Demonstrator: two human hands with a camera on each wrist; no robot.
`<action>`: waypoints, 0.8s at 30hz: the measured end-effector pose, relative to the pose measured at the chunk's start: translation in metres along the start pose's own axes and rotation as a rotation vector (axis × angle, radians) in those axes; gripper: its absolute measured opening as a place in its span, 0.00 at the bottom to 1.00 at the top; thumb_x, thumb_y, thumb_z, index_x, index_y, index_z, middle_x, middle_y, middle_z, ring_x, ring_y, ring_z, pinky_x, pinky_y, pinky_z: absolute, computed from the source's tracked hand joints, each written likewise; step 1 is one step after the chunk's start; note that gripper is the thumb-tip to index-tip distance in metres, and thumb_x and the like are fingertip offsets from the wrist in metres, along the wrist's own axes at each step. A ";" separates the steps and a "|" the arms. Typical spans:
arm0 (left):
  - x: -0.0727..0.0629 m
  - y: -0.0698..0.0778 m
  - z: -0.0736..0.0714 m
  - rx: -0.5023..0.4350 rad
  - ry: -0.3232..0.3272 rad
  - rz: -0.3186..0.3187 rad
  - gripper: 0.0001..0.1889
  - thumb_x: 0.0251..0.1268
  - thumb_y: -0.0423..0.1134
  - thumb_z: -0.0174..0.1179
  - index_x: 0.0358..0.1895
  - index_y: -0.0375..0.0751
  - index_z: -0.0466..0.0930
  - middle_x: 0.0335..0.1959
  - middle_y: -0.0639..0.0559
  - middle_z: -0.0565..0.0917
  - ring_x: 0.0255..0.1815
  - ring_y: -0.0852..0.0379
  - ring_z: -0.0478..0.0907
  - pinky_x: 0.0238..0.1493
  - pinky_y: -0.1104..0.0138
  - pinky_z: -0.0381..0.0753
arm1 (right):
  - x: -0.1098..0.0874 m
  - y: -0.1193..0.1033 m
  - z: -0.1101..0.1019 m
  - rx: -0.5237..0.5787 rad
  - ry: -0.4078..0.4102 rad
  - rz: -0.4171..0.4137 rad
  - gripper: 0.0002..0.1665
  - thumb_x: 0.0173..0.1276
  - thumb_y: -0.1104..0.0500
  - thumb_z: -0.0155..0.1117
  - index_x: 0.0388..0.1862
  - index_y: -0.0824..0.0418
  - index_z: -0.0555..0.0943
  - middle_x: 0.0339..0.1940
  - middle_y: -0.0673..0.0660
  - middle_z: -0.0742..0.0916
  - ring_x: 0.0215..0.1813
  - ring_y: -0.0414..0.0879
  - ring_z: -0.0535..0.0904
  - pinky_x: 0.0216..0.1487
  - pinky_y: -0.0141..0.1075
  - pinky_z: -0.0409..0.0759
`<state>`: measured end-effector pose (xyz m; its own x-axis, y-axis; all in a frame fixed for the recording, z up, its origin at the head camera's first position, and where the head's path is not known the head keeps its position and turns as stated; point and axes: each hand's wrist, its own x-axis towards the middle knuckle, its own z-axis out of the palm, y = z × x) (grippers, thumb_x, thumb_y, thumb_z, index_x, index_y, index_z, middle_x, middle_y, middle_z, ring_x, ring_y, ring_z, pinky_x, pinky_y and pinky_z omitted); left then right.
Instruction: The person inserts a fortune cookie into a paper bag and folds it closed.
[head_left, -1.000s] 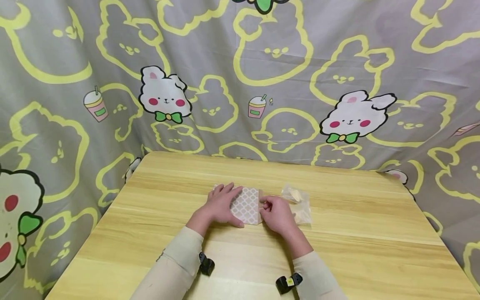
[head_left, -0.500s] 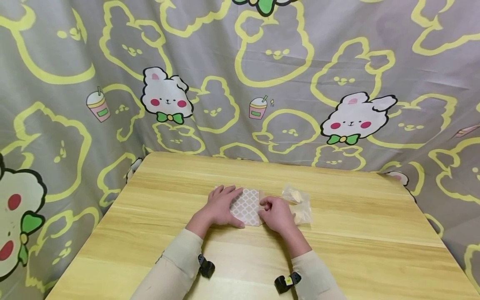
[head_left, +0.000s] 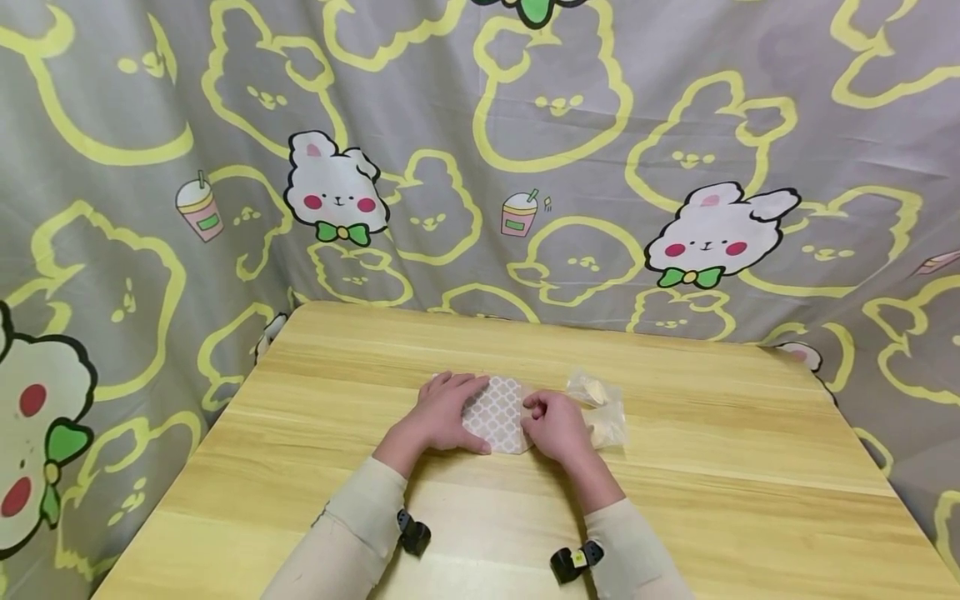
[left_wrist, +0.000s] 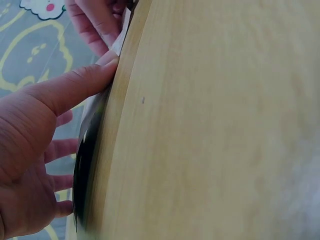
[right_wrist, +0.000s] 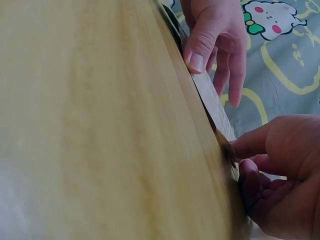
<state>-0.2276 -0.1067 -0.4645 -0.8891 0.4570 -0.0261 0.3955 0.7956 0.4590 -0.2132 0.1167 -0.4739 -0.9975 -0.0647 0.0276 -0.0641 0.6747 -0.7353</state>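
Note:
A flat, pale paper packet (head_left: 492,415) with a white lattice pattern lies on the wooden table in the head view. Across its left part rests my left hand (head_left: 444,414), fingers spread over the top and thumb at the near edge. The left wrist view shows that thumb (left_wrist: 75,87) pressing the packet's edge, seen nearly side-on with a dark underside. At the packet's right end, my right hand (head_left: 557,427) pinches the edge between thumb and curled fingers. In the right wrist view the right hand (right_wrist: 282,170) covers that pinched corner.
Just right of my right hand lie clear plastic bags (head_left: 613,421) with pale pieces inside. The table (head_left: 720,467) reaches back to a grey curtain (head_left: 442,100) printed with cartoon rabbits. Black cameras (head_left: 414,533) sit on both wrists.

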 end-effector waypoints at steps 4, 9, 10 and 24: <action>0.000 -0.001 0.000 0.005 0.003 0.001 0.56 0.41 0.63 0.78 0.77 0.53 0.63 0.73 0.44 0.66 0.74 0.34 0.53 0.69 0.41 0.49 | 0.000 -0.001 -0.001 0.001 -0.005 0.003 0.09 0.60 0.66 0.71 0.40 0.61 0.86 0.27 0.50 0.79 0.29 0.44 0.73 0.34 0.38 0.73; 0.000 -0.001 -0.001 0.015 0.005 0.007 0.54 0.41 0.64 0.77 0.76 0.54 0.65 0.73 0.44 0.66 0.74 0.35 0.53 0.69 0.41 0.49 | 0.001 -0.002 -0.001 -0.015 -0.004 -0.009 0.09 0.60 0.67 0.70 0.41 0.61 0.86 0.26 0.50 0.79 0.29 0.44 0.73 0.34 0.38 0.72; 0.000 -0.001 -0.001 0.016 0.005 0.009 0.54 0.41 0.64 0.77 0.76 0.54 0.65 0.73 0.44 0.66 0.74 0.34 0.53 0.69 0.41 0.49 | 0.001 -0.002 -0.001 -0.017 -0.004 -0.009 0.10 0.60 0.67 0.70 0.41 0.61 0.86 0.26 0.50 0.79 0.29 0.44 0.73 0.34 0.38 0.72; 0.000 -0.001 -0.001 0.027 0.005 0.014 0.55 0.42 0.64 0.77 0.77 0.53 0.64 0.73 0.44 0.66 0.73 0.35 0.54 0.68 0.41 0.51 | 0.001 0.003 -0.001 0.024 0.013 -0.050 0.05 0.61 0.64 0.74 0.37 0.59 0.87 0.26 0.48 0.80 0.30 0.42 0.75 0.35 0.38 0.75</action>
<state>-0.2277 -0.1079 -0.4644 -0.8848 0.4658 -0.0153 0.4136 0.7999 0.4349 -0.2141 0.1193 -0.4758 -0.9934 -0.0879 0.0731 -0.1129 0.6532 -0.7487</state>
